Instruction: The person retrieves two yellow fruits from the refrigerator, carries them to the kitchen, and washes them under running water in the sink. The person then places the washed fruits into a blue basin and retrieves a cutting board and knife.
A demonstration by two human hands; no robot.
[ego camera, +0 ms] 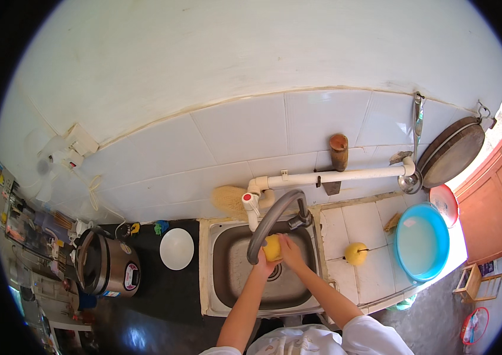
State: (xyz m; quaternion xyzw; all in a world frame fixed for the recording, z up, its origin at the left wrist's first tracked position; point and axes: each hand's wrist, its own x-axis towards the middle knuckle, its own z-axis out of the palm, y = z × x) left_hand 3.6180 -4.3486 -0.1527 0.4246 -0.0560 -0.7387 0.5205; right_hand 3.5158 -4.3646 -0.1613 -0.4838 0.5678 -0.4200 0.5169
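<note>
Both hands hold a yellow pear (272, 248) over the stainless steel sink (233, 293). My left hand (266, 265) cups it from the left and below. On its right side lie the fingers of my right hand (291, 254). The grey curved spout of the faucet (273, 217) arches just above and partly covers my left fingers. Whether water runs from it I cannot tell. Below the hands, the drain (274, 271) shows in part. A second yellow pear (355, 254) with a dark stem rests on the white tiled counter (342, 279) right of the sink.
Left of the sink are a white bowl (176, 249) and a rice cooker (115, 266). A blue basin (421, 242) of cloudy liquid stands on the right. Behind run a white pipe (335, 176) and a red-marked valve (249, 202). A ladle (410, 182) and a wooden lid (452, 153) hang there.
</note>
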